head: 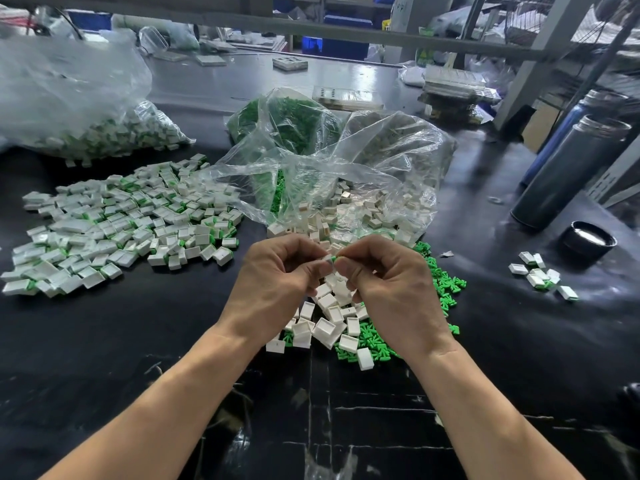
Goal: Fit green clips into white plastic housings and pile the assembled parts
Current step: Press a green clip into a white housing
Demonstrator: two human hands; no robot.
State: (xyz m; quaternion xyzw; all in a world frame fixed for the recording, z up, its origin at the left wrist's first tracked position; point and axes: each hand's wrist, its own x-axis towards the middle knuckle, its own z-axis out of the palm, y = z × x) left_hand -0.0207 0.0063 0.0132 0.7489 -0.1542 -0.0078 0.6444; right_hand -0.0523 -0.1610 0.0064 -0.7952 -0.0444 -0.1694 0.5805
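Note:
My left hand (277, 271) and my right hand (388, 271) meet above the black table, fingers curled. Between the fingertips the left hand pinches a small white housing (327, 260), and the right hand pinches a green clip (335, 258) against it. Under the hands lie loose white housings (329, 327) on top of scattered green clips (375, 344). A broad pile of assembled white-and-green parts (121, 223) spreads out at the left.
Clear plastic bags hold green clips (284, 123), white housings (374, 202) and assembled parts (114, 136) behind the hands. A few assembled parts (540, 275) lie at the right near a black lid (588, 242) and two dark flasks (571, 168).

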